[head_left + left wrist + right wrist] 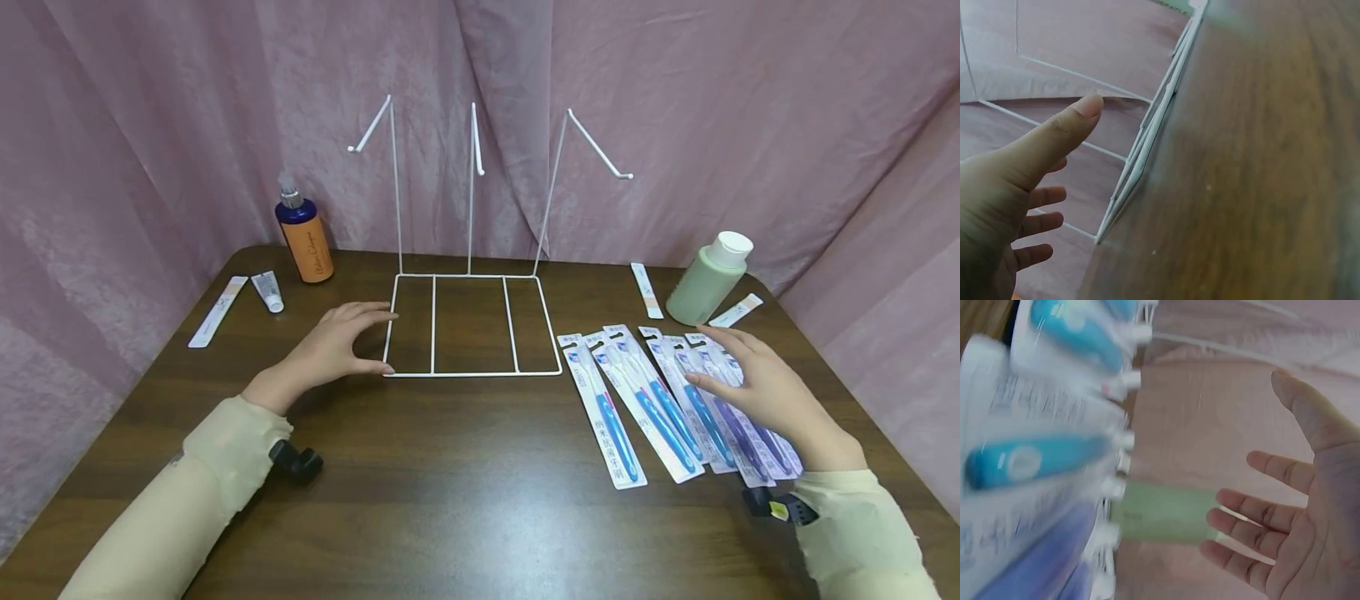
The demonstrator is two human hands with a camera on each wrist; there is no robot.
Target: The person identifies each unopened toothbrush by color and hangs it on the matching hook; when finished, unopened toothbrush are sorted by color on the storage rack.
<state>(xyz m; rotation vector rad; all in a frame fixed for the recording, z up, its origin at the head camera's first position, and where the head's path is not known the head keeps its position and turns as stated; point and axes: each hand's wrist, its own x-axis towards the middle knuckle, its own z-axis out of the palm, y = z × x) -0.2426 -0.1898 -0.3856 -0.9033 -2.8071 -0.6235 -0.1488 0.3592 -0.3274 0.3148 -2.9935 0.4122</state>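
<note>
A white wire display rack (472, 375) stands mid-table, with three upright rods ending in bent hooks. Beside the left side of its base is my left hand (333, 346), thumb and fingers spread apart and nothing held. The left wrist view shows the thumb (1063, 128) in front of the rack's wires. Several packaged toothbrushes (602, 412), with blue or purple handles, lie fanned out on the right. My right hand (761, 396) is over the purple ones, fingers loosely extended; it partly covers them in the head view. In the right wrist view its palm faces the packs (1035, 462).
A green bottle with a white cap (705, 283) stands back right, near two narrow white packets (647, 291). Back left are an orange spray bottle (306, 242), a small white tube (267, 290) and another narrow packet (218, 312). A pink curtain (187, 125) hangs behind the table.
</note>
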